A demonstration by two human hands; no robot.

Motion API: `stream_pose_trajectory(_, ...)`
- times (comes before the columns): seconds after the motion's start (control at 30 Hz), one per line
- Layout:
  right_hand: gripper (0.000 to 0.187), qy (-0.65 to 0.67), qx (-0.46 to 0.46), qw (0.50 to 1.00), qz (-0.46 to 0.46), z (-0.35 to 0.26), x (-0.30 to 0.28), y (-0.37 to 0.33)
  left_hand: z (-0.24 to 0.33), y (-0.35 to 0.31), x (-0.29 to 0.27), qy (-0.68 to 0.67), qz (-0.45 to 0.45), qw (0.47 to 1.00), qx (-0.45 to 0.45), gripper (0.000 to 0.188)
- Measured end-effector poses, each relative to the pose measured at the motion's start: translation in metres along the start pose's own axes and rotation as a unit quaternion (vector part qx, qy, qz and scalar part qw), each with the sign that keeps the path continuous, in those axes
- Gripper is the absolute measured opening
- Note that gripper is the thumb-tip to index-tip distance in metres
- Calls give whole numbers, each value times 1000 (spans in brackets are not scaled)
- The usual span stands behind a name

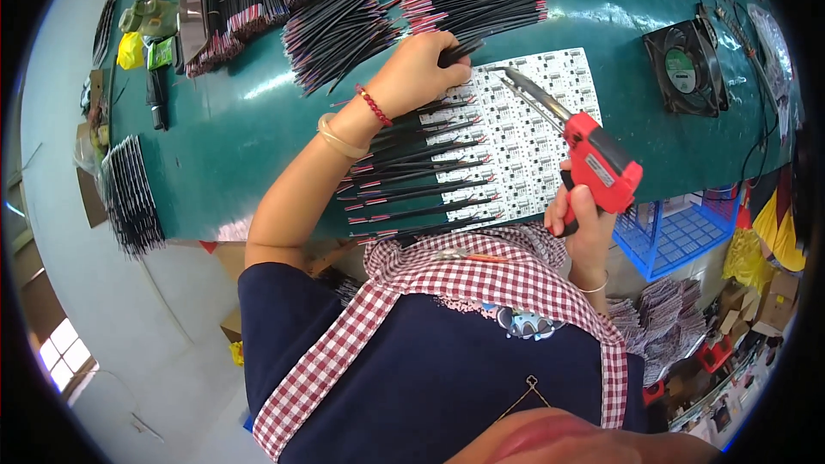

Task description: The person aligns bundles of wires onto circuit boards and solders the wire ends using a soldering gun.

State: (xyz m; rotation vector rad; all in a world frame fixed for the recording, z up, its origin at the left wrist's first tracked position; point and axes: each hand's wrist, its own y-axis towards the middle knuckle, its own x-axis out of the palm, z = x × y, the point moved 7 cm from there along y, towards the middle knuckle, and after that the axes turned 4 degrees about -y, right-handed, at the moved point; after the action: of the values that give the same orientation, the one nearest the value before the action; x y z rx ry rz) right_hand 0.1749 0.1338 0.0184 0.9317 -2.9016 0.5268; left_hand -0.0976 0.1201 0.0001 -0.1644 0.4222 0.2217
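Indoors, circuit boards (528,142) on glossy green tabletop (228,150), blue basket (690,238) below.

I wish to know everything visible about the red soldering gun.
The pistol-shaped soldering gun has a red, plastic-looking body with black parts and a pale side label. A metallic barrel and a thinner tube extend from its front. The right hand grips its handle. It points up-left over the circuit-board panel, toward the left hand; whether its tip touches the panel is unclear.
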Motion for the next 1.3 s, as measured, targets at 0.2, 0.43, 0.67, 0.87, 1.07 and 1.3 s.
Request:
stream_pose_trajectory(0.2, 42, 1, -13, 1000, 14, -1, 3, -1, -1, -8, -7, -187, -32, 978, -86, 17)
stream_pose_trajectory(0.43, 45, 15, -89, 995, 42, -30, -13, -5, 16, -35, -48, -293, 228, 904, 212, 14)
stream_pose_trajectory(0.67, 47, 12, -100, 994, 33, -28, -14, -5, 9, -37, -38, -196, 248, 948, 28, 11)
stream_pose_trajectory(0.87, 47, -40, -41, 998, 33, -10, -17, -7, 26, -9, -12, 50, 51, 997, 33, 17)
stream_pose_trajectory(1.07, 38, -51, 6, 998, 20, 10, -10, -6, 7, 1, 11, 112, -9, 994, -13, 17)
stream_pose_trajectory(1.3, 27, -40, 31, 998, 30, 13, -4, -5, 6, 6, 18, 120, -8, 993, 6, 20)
